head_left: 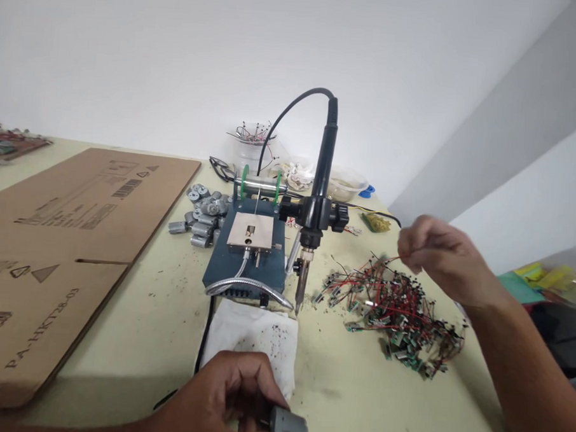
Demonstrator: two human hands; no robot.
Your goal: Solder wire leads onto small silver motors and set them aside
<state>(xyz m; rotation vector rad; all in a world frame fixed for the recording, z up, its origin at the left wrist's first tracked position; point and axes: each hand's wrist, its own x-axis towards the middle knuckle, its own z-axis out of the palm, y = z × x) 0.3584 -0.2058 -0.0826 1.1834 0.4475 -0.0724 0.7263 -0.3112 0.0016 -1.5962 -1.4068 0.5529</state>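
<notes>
My left hand (pixel 227 398) is closed around a small grey motor (pixel 289 426) at the bottom of the view, in front of a stained white cloth (pixel 258 336). To the right, my right hand (pixel 441 254) pinches the end of a thin red wire (pixel 392 260). That wire runs down toward a tangled heap of small circuit boards with red and black wires (pixel 402 316), below the hand. Between the hands, a soldering iron (pixel 323 160) is clamped upright, tip down, beside a blue solder feeder (pixel 245 265). Its bent metal feed tube ends near the tip.
Several grey motors (pixel 204 215) are piled left of the feeder. Flattened cardboard (pixel 78 219) covers the table's left side. Behind stand a clear tub of wired parts (pixel 250 150) and a shallow plastic bowl (pixel 344 183). A yellowish sponge (pixel 376 222) lies near the back right.
</notes>
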